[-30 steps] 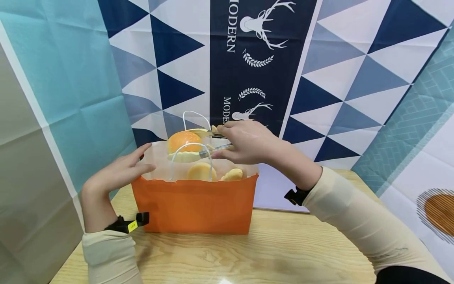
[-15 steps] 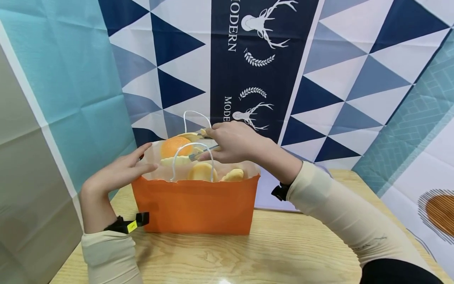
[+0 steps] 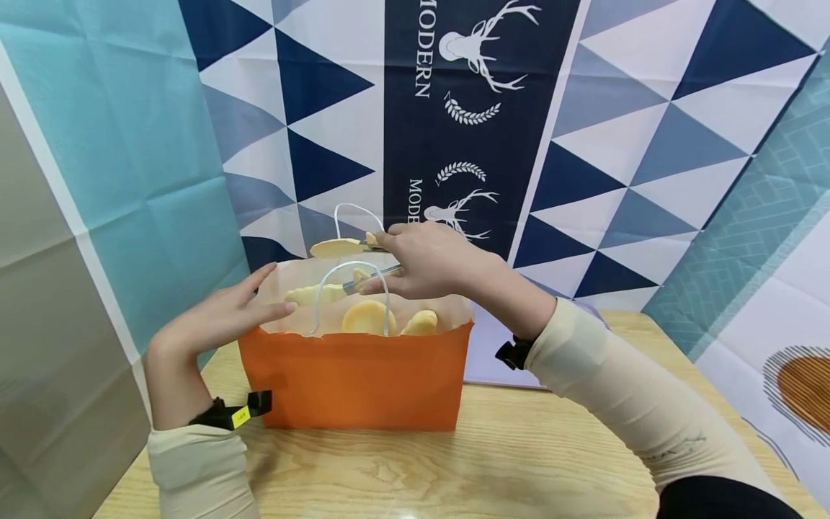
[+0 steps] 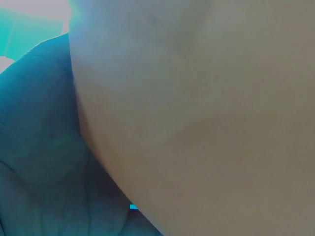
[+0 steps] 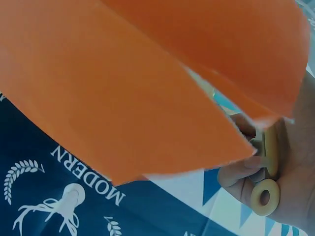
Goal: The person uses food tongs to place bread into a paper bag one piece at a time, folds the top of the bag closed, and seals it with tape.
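In the head view, an orange paper bag (image 3: 350, 378) with white cord handles stands upright on the table. My right hand (image 3: 431, 259) holds a pair of tongs (image 3: 318, 294) over its mouth; the cream-coloured tips are spread, with nothing visible between them. In the right wrist view, a cream ring (image 5: 266, 197) on the tongs shows beside the hand. A round yellow piece (image 3: 366, 317) and another yellow piece (image 3: 421, 323), like bread, show inside the bag. My left hand (image 3: 220, 313) rests at the bag's left rim, index finger and thumb extended. Its palm fills the left wrist view.
Behind the bag on the right lies a pale lilac flat board (image 3: 493, 364). The wooden table (image 3: 415, 476) runs in front of the bag. Patterned cloth (image 3: 467, 86) hangs close behind and on both sides.
The orange-topped burger bun, earlier between the tong tips, went down left and is now out of sight. The tong tips have spread. The left hand has barely moved.
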A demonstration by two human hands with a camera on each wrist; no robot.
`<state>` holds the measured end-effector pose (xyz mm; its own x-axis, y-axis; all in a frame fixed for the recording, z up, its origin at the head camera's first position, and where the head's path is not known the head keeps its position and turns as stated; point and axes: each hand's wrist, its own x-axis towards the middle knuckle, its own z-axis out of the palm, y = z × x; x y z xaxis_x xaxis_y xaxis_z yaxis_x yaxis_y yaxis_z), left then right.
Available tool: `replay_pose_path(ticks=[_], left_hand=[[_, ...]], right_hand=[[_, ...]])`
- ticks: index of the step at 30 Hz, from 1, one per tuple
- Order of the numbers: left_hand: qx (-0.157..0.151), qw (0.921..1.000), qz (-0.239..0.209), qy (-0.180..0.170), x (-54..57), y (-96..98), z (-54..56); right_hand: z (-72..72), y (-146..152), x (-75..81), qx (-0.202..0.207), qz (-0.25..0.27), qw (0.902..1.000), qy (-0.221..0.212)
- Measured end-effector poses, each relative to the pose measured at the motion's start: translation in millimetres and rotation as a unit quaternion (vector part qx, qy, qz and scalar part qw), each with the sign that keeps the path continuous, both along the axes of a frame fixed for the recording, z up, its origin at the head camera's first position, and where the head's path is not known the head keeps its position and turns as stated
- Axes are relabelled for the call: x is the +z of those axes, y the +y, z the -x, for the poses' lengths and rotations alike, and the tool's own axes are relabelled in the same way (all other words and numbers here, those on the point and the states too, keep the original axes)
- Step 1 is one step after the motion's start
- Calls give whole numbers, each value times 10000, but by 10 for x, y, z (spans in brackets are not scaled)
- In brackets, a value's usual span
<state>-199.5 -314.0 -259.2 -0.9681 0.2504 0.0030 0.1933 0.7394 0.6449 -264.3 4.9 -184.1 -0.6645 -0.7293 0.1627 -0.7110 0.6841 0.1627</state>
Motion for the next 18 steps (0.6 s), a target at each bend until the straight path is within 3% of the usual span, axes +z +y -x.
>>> replay_pose_path(ticks=[9, 18], left_hand=[[-27, 10000, 61, 44, -22, -13, 20], [-36, 9999, 159, 48, -19, -4, 20]], right_hand=[[-124, 399, 82, -91, 720, 9974, 44], [-238, 1100, 39, -389, 1515, 9870, 364]])
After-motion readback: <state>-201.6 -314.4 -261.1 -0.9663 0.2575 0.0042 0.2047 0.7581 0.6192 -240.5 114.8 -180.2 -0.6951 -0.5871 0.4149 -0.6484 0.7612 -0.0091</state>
